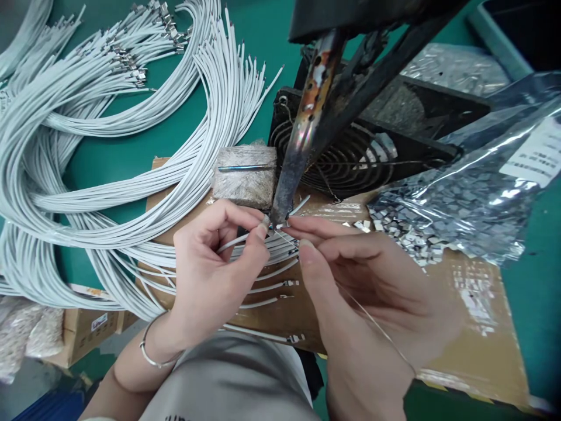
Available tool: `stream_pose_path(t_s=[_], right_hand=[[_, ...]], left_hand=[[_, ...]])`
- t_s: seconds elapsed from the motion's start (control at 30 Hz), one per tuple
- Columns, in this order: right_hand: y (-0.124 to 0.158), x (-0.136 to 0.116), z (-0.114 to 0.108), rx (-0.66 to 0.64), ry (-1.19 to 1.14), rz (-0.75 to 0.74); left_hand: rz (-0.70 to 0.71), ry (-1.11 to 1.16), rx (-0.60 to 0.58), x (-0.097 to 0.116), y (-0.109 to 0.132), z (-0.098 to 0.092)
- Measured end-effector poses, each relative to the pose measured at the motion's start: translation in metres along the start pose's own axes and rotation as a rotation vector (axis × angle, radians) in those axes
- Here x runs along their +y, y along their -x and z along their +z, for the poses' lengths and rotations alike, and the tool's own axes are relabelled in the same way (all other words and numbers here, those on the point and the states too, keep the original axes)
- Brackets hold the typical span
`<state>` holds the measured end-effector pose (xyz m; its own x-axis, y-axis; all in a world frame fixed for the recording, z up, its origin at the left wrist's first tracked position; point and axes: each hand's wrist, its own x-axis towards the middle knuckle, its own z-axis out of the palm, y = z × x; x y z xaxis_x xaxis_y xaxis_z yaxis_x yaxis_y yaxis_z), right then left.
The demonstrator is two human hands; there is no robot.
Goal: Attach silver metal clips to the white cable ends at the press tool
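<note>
Thumb and fingers of my left hand (219, 263) are closed in a pinch on a white cable (232, 242), its end at the tip of the soldering iron (293, 169). My right hand (363, 280) is closed on a thin solder wire (377, 324), which runs back across the palm toward the wrist. Both sets of fingertips meet just under the iron's tip, close to it. The tiny part at the joint is partly hidden by my fingers. Below lie several white cables with small metal connectors (291, 283) on their ends.
Large bundles of white cables (109, 199) curve over the left side. Behind the iron stands a black fan with a wire guard (346, 155); a wrapped block (245, 175) sits beside it. At right, a clear bag (473, 193) spills small metal pieces (412, 237) onto cardboard (473, 345).
</note>
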<state>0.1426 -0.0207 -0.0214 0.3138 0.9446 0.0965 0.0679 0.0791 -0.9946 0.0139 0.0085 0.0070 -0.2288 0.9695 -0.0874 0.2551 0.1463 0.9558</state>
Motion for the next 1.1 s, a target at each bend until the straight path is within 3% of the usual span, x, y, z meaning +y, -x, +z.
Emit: stream_pose_path(t_s=[1.1], right_hand=[[0.0001,0.0005,0.0019,-0.014,-0.035,-0.026]], left_hand=[[0.014,-0.004,0.001,-0.001,0.0021,-0.0033]])
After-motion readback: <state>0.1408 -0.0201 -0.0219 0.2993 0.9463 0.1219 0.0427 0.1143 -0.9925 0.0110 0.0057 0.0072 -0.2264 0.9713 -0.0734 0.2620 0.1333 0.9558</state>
